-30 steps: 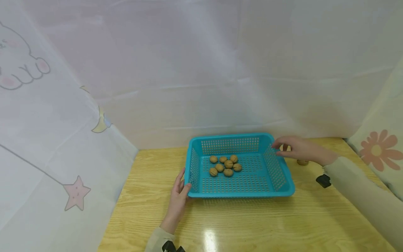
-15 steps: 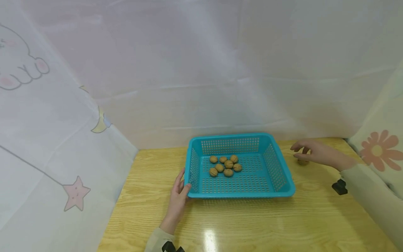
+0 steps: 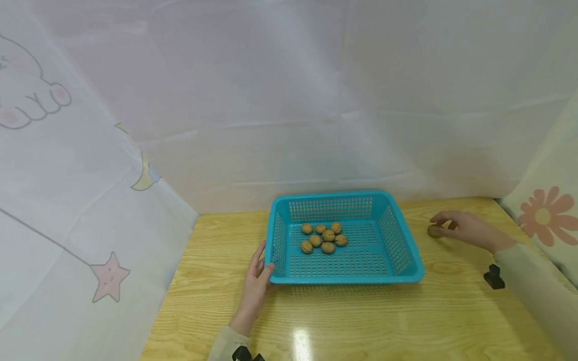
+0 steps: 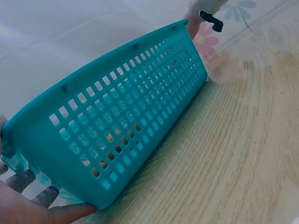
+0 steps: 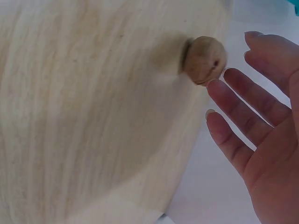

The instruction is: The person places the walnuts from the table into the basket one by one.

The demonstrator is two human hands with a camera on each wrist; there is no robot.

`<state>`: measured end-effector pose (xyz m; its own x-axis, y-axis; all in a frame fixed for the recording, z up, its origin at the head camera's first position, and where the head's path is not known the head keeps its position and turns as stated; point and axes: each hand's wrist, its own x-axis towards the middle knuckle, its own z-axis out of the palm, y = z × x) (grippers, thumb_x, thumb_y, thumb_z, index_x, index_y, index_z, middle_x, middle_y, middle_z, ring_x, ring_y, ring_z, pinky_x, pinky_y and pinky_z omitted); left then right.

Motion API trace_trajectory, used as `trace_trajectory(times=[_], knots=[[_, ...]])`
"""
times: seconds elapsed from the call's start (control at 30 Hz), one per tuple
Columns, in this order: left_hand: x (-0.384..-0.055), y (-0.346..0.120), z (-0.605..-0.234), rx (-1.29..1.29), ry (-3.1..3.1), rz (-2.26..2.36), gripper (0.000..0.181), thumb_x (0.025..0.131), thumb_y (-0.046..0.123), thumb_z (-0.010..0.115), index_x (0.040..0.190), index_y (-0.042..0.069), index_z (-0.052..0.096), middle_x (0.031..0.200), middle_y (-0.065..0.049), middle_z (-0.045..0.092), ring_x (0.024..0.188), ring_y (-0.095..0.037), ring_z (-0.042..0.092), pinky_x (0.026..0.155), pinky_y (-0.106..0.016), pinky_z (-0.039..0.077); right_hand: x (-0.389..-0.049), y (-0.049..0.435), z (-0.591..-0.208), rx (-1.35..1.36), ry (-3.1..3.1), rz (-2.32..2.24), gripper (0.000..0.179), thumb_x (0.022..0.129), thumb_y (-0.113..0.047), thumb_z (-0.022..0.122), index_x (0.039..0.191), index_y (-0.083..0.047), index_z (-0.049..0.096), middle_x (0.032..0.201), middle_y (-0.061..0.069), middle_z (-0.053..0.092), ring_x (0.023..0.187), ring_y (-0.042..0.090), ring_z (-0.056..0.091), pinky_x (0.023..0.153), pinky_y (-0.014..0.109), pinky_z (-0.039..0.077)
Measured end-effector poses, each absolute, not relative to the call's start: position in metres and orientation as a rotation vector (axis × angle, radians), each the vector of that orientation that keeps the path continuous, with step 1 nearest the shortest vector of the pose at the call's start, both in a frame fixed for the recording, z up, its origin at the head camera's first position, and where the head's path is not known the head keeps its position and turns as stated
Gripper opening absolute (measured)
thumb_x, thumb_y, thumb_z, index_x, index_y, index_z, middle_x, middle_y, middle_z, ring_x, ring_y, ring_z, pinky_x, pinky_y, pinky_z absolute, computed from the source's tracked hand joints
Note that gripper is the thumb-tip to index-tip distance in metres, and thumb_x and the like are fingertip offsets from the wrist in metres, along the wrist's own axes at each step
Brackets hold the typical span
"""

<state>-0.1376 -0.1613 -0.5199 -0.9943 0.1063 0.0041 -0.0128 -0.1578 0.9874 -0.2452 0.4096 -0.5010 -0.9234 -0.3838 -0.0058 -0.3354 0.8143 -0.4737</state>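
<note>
My left hand holds the near left corner of a blue-green plastic basket, thumb at the rim and fingers along the outside. The left wrist view shows those fingers spread against the end of the slotted basket wall. Several walnuts lie grouped on the basket floor, left of its middle. To the right of the basket, a single walnut rests on the table. My right hand is right at it. In the right wrist view, the fingers are spread and relaxed beside the walnut.
The basket stands on a wood-grain table, near its back edge. Pale cloth hangs behind and at both sides, printed with a star and a flower. A black wrist mount sits under the right sleeve.
My right hand has moved from the basket's right rim out to the right and down to the lone walnut. The left hand and the basket have stayed put.
</note>
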Motion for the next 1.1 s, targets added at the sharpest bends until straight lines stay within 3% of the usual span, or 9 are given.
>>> trace_trajectory(times=[0.23, 0.5, 0.77, 1.0, 1.1], knots=[[-0.137, -0.162, -0.520, 0.111, 1.999, 2.317, 0.070, 0.109, 0.015, 0.053, 0.169, 0.016, 0.016, 0.162, -0.027, 0.037, 0.135, -0.054, 0.050, 0.096, -0.052, 0.057, -0.248, 0.413, -0.512, -0.579, 2.890, -0.760, 0.032, 0.101, -0.023, 0.071, 0.123, 0.000, 0.071, 0.119, 0.015, 0.071, 0.092, 0.018, 0.065, 0.073, 0.034, 0.054], [-0.137, -0.161, -0.520, 0.112, 1.989, 2.332, 0.070, 0.109, 0.015, 0.053, 0.168, 0.019, 0.018, 0.162, -0.028, 0.036, 0.134, -0.053, 0.051, 0.094, -0.048, 0.058, -0.250, 0.414, -0.520, -0.581, 2.858, -0.796, 0.033, 0.100, -0.014, 0.070, 0.126, 0.006, 0.066, 0.114, 0.017, 0.070, 0.091, 0.020, 0.066, 0.070, 0.032, 0.055], [-0.136, -0.161, -0.520, 0.128, 1.986, 2.328, 0.070, 0.109, 0.015, 0.053, 0.168, 0.015, 0.016, 0.161, -0.030, 0.036, 0.133, -0.054, 0.051, 0.094, -0.047, 0.058, -0.250, 0.414, -0.528, -0.572, 2.863, -0.784, 0.032, 0.101, -0.017, 0.070, 0.125, 0.004, 0.066, 0.109, 0.011, 0.071, 0.091, 0.021, 0.066, 0.071, 0.034, 0.055], [-0.137, -0.160, -0.520, 0.096, 1.968, 2.343, 0.069, 0.109, 0.014, 0.053, 0.168, 0.021, 0.020, 0.161, -0.026, 0.038, 0.135, -0.053, 0.050, 0.095, -0.048, 0.058, -0.246, 0.409, -0.524, -0.560, 2.869, -0.789, 0.031, 0.100, -0.019, 0.071, 0.124, 0.001, 0.067, 0.107, 0.009, 0.070, 0.089, 0.018, 0.066, 0.070, 0.032, 0.055], [-0.137, -0.161, -0.520, 0.100, 1.969, 2.344, 0.070, 0.109, 0.014, 0.053, 0.169, 0.018, 0.017, 0.161, -0.026, 0.038, 0.135, -0.054, 0.050, 0.094, -0.048, 0.058, -0.244, 0.408, -0.521, -0.578, 2.875, -0.790, 0.030, 0.100, -0.018, 0.071, 0.124, 0.000, 0.067, 0.108, 0.009, 0.070, 0.089, 0.017, 0.065, 0.070, 0.032, 0.055]])
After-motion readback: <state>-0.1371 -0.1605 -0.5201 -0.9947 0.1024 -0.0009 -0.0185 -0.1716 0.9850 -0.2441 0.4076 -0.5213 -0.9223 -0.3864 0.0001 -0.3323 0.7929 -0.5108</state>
